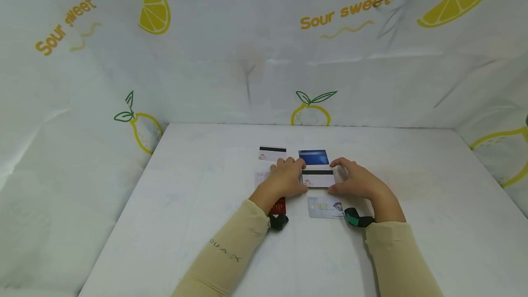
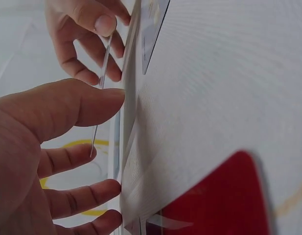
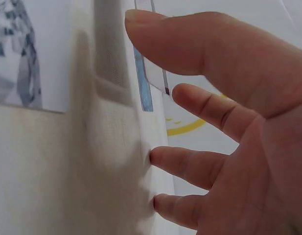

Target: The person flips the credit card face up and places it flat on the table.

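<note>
A white card with a black stripe is held by its two short sides, between my left hand and my right hand. Seen edge-on in the left wrist view, the striped card stands off the table between thumbs and index fingers. The other fingertips of both hands reach down to the tabletop. In the right wrist view the thumb and index finger are at the card's corners. A blue card lies just beyond the held card, and a silver VIP card lies nearer.
Another striped white card lies at the back left. A pale VIP card and a red VIP card are partly hidden by the left hand and wrist. The white tabletop meets a lemon-printed sheet at the back.
</note>
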Available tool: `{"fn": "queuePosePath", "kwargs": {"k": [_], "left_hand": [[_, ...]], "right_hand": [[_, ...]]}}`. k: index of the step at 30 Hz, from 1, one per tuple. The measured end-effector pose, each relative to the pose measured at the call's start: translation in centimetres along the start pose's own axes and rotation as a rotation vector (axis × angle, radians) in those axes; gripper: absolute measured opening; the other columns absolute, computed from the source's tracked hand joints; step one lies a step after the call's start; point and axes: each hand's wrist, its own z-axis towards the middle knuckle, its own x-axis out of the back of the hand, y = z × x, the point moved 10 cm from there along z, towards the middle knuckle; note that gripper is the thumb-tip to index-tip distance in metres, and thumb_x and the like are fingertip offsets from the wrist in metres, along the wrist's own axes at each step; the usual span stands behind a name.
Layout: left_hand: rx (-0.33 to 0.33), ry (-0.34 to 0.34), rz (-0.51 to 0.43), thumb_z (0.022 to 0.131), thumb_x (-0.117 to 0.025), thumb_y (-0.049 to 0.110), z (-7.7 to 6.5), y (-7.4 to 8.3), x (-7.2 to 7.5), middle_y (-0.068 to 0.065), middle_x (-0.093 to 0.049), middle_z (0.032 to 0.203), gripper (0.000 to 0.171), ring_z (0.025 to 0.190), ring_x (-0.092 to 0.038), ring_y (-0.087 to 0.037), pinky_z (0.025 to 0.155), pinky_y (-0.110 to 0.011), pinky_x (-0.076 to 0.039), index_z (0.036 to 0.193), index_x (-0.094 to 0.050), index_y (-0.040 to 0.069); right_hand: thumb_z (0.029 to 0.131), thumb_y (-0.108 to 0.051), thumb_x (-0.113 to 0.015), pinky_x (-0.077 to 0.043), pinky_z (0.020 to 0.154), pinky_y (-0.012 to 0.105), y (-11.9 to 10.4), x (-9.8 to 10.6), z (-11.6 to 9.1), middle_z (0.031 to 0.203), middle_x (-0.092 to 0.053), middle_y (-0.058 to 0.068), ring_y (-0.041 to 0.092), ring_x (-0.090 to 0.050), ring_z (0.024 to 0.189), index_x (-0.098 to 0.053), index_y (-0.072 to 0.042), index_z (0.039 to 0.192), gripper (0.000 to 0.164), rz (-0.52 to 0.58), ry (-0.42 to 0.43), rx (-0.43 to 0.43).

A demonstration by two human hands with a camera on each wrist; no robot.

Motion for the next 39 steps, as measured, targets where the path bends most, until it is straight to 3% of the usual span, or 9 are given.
{"fn": "queuePosePath", "kwargs": {"k": [4, 9, 12, 19, 24, 27, 31, 36, 39], "left_hand": [[0.000, 0.007, -0.003, 0.082, -0.076, 0.043, 0.0, 0.0, 0.1, -0.003, -0.057, 0.125, 0.059, 0.109, -0.047, -0.025, 0.095, -0.043, -0.041, 0.133, -0.051, 0.025], [-0.013, 0.024, 0.005, 0.082, -0.076, 0.045, 0.0, 0.0, 0.2, -0.003, -0.057, 0.124, 0.060, 0.108, -0.048, -0.026, 0.092, -0.044, -0.042, 0.133, -0.050, 0.026], [-0.018, 0.027, 0.014, 0.082, -0.076, 0.046, 0.1, 0.0, 0.1, -0.003, -0.057, 0.123, 0.060, 0.107, -0.048, -0.026, 0.090, -0.044, -0.043, 0.133, -0.050, 0.027], [-0.043, 0.040, 0.036, 0.081, -0.076, 0.049, 0.2, 0.3, -0.1, -0.004, -0.057, 0.118, 0.058, 0.103, -0.049, -0.025, 0.087, -0.044, -0.043, 0.130, -0.050, 0.029], [-0.056, 0.037, 0.029, 0.080, -0.076, 0.051, 0.0, 0.4, -0.1, -0.004, -0.056, 0.116, 0.059, 0.102, -0.048, -0.025, 0.086, -0.044, -0.043, 0.128, -0.050, 0.031], [-0.068, 0.026, 0.008, 0.079, -0.076, 0.054, 0.0, 0.5, 0.0, -0.005, -0.057, 0.118, 0.062, 0.104, -0.049, -0.026, 0.088, -0.046, -0.043, 0.130, -0.048, 0.032], [-0.073, 0.010, -0.049, 0.078, -0.074, 0.058, -0.1, 0.4, 0.2, -0.006, -0.056, 0.126, 0.071, 0.113, -0.050, -0.029, 0.097, -0.052, -0.041, 0.136, -0.045, 0.030], [-0.086, -0.030, -0.098, 0.077, -0.076, 0.057, -0.2, 0.4, 0.2, -0.007, -0.050, 0.139, 0.076, 0.127, -0.045, -0.031, 0.104, -0.062, -0.035, 0.138, -0.047, 0.024], [-0.091, -0.019, -0.104, 0.075, -0.077, 0.059, -0.2, 0.6, 0.3, -0.006, -0.046, 0.144, 0.075, 0.135, -0.039, -0.030, 0.107, -0.065, -0.031, 0.133, -0.051, 0.021]], "right_hand": [[0.076, -0.037, -0.083, -0.029, 0.106, 0.070, -0.9, -0.3, 0.1, 0.154, -0.031, 0.028, 0.050, -0.029, 0.140, -0.045, -0.018, 0.138, 0.075, 0.006, 0.012, 0.040], [0.075, -0.026, -0.084, -0.031, 0.109, 0.064, -3.3, -0.9, 0.4, 0.149, -0.041, 0.020, 0.040, -0.037, 0.136, -0.049, -0.013, 0.131, 0.067, 0.015, 0.059, 0.164], [0.075, -0.022, -0.084, -0.032, 0.109, 0.062, -4.5, -1.5, 0.4, 0.149, -0.039, 0.019, 0.038, -0.036, 0.137, -0.051, -0.011, 0.129, 0.065, 0.001, 0.076, 0.210], [0.076, -0.023, -0.081, -0.030, 0.108, 0.066, -5.0, -2.1, 0.2, 0.159, -0.020, 0.025, 0.049, -0.025, 0.143, -0.051, -0.013, 0.131, 0.063, -0.014, 0.080, 0.163], [0.078, -0.023, -0.080, -0.028, 0.101, 0.075, -5.2, -2.1, 0.1, 0.155, -0.027, 0.024, 0.047, -0.031, 0.140, -0.053, -0.014, 0.128, 0.058, -0.037, 0.099, 0.190], [0.078, -0.025, -0.080, -0.030, 0.102, 0.074, -5.1, -2.0, 0.0, 0.153, -0.030, 0.022, 0.045, -0.034, 0.138, -0.053, -0.015, 0.127, 0.057, -0.030, 0.104, 0.197], [0.080, -0.028, -0.080, -0.030, 0.108, 0.067, -4.9, -1.7, -0.1, 0.157, -0.026, 0.022, 0.045, -0.027, 0.143, -0.053, -0.017, 0.129, 0.056, 0.020, 0.101, 0.201], [0.079, -0.033, -0.081, -0.025, 0.107, 0.071, -4.6, -1.4, -0.2, 0.162, -0.014, 0.022, 0.051, -0.014, 0.146, -0.055, -0.021, 0.130, 0.058, 0.154, 0.050, 0.225], [0.078, -0.037, -0.082, -0.022, 0.107, 0.073, -4.4, -1.4, -0.2, 0.164, -0.007, 0.018, 0.052, -0.009, 0.147, -0.054, -0.024, 0.132, 0.062, 0.254, 0.014, 0.222]]}}
